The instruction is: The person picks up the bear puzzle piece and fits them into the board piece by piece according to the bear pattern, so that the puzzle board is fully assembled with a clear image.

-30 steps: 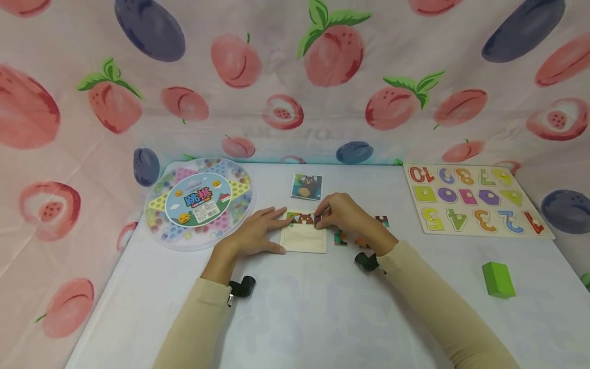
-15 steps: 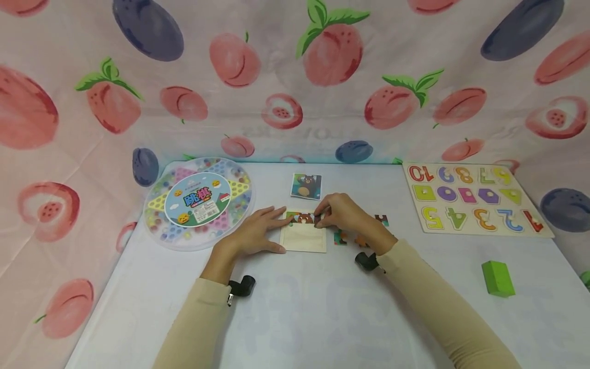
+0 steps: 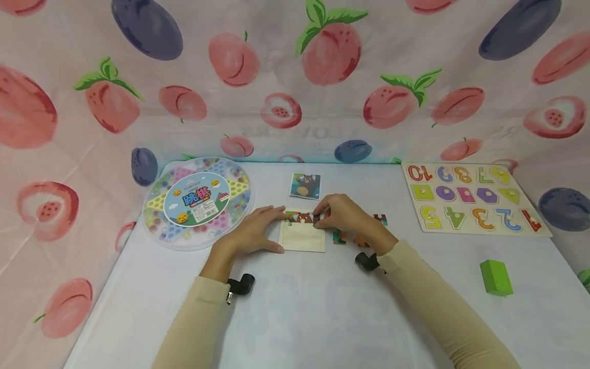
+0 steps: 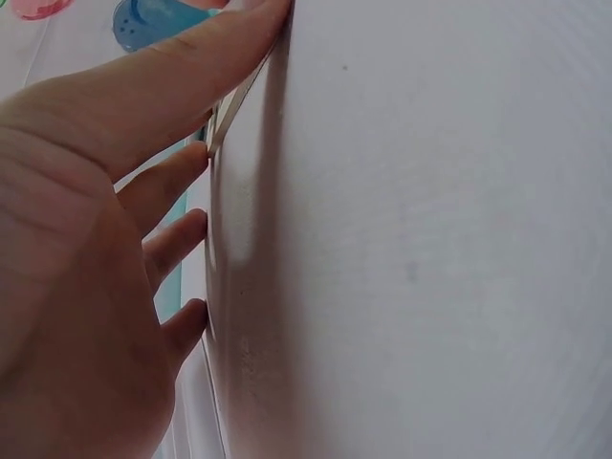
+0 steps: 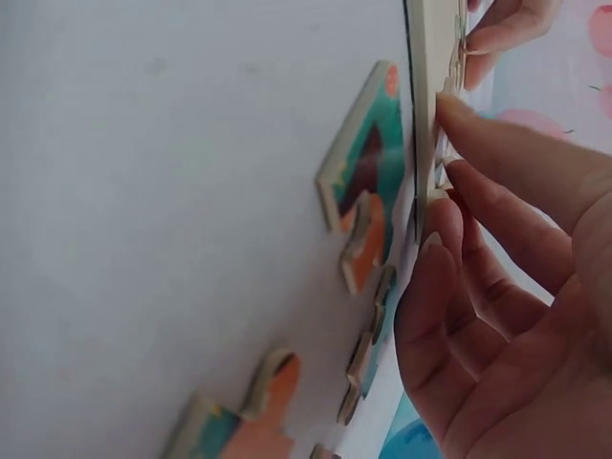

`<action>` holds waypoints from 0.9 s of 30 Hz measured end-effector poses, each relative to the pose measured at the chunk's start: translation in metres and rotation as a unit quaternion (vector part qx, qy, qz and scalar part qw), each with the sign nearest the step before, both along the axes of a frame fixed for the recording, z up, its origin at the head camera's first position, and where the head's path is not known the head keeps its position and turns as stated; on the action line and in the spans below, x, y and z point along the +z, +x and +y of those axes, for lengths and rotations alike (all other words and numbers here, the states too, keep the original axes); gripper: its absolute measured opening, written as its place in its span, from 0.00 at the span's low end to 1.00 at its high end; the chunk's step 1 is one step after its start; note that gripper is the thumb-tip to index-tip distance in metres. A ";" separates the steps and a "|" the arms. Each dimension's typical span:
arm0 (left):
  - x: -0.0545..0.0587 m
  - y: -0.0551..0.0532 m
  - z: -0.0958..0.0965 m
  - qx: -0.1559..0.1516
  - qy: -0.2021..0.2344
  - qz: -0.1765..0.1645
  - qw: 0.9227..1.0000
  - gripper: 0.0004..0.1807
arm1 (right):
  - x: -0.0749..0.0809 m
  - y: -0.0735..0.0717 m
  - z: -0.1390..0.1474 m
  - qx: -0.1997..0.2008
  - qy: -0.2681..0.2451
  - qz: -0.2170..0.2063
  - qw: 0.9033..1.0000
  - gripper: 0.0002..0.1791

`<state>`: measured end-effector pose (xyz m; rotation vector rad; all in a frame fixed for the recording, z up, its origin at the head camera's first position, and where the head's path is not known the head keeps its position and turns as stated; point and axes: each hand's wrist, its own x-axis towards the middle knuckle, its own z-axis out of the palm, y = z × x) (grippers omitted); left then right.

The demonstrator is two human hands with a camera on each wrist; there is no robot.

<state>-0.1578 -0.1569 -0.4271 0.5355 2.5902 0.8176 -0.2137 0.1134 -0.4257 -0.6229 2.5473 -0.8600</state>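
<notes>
My left hand (image 3: pixel 253 233) lies at the left side of a small wooden puzzle tray (image 3: pixel 301 242), fingers extended, thumb near its lower left corner. Bear-pattern jigsaw pieces (image 3: pixel 300 218) sit along the tray's far side. With curled fingers and thumb, my right hand (image 3: pixel 343 215) pinches a puzzle piece (image 3: pixel 316 219) at the tray's upper right, mostly covered by the fingertips. Right of the tray lie loose jigsaw pieces (image 3: pixel 339 237), partly hidden under the right hand; the right wrist view shows a green and orange piece (image 5: pixel 368 172) close by.
A bear picture card (image 3: pixel 306 185) lies beyond the tray. On the left is a round Chinese checkers set (image 3: pixel 198 200). A wooden number-and-shape board (image 3: pixel 442 204) lies at the far right, with a green block (image 3: pixel 496 278) nearer. A fruit-print cloth (image 3: pixel 281 66) hangs behind.
My left index finger has drawn back slightly from the pieces to the tray's left edge. The right hand stays at the upper right piece, hardly moved.
</notes>
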 end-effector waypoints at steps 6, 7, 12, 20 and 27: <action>-0.002 -0.001 -0.001 0.005 0.010 -0.006 1.000 0.44 | -0.002 0.000 0.000 -0.007 0.002 0.010 1.000 0.15; -0.002 -0.001 -0.001 0.006 0.012 -0.007 1.000 0.45 | -0.003 0.001 0.000 -0.008 0.000 0.010 1.000 0.15; -0.003 -0.001 -0.003 0.000 0.017 -0.002 1.000 0.45 | -0.001 0.003 0.000 -0.003 -0.005 0.016 1.000 0.15; -0.001 -0.001 -0.005 -0.005 0.023 -0.012 1.000 0.45 | 0.005 0.003 0.011 0.022 -0.035 -0.015 0.999 0.18; 0.000 -0.003 -0.006 -0.013 0.020 -0.016 1.000 0.45 | 0.017 0.000 0.032 0.023 -0.055 -0.004 0.998 0.21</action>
